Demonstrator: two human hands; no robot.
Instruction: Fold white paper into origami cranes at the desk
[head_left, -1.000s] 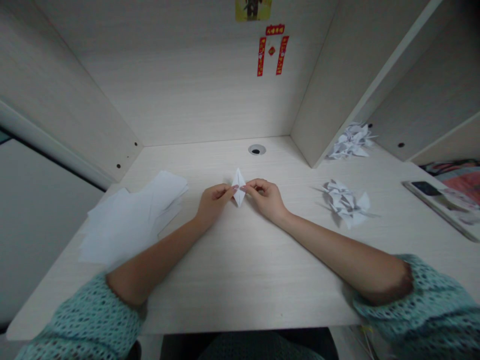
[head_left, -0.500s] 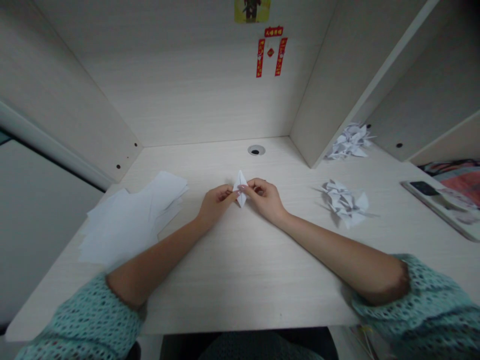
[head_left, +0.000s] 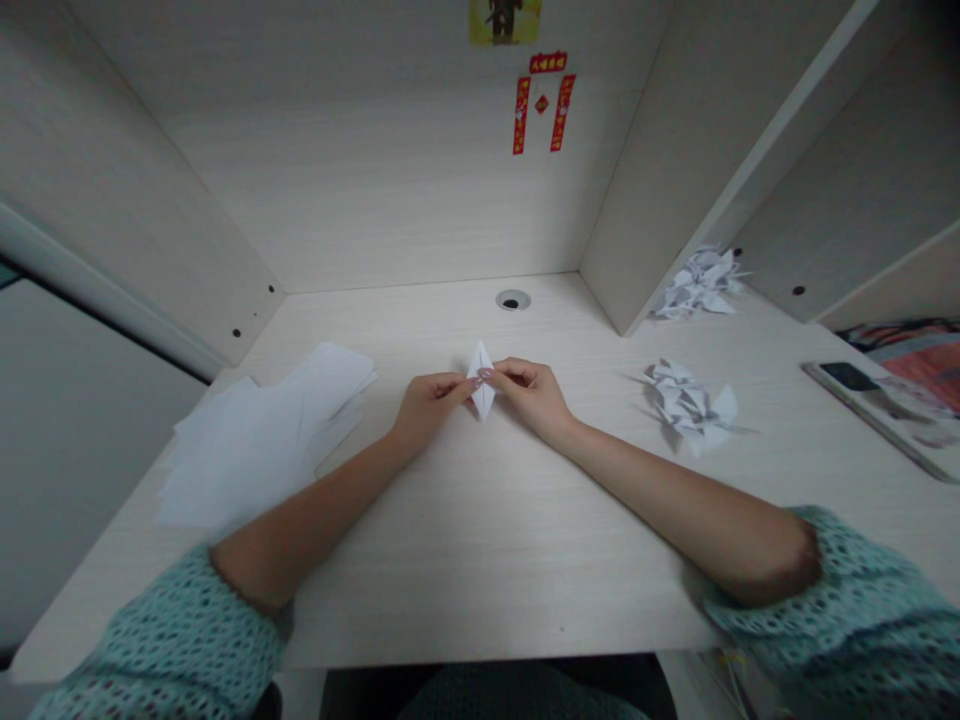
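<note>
A small white folded paper piece (head_left: 481, 391), diamond-shaped and pointed at both ends, stands just above the desk (head_left: 487, 560) at its middle. My left hand (head_left: 426, 405) pinches its left side with thumb and fingers closed. My right hand (head_left: 531, 396) pinches its right side the same way. The two sets of fingertips meet at the paper's middle. Both forearms stretch forward over the desk, with teal knit sleeves pushed up.
A loose stack of white paper sheets (head_left: 262, 435) lies at the left. Folded white paper figures (head_left: 688, 405) sit at the right, more (head_left: 701, 283) in the shelf nook. A phone (head_left: 851, 377) rests on a book at far right. A cable hole (head_left: 513, 299) is behind.
The paper piece has stayed between both hands. The fingers have shifted slightly on it and the piece sits a little lower and narrower than one second ago.
</note>
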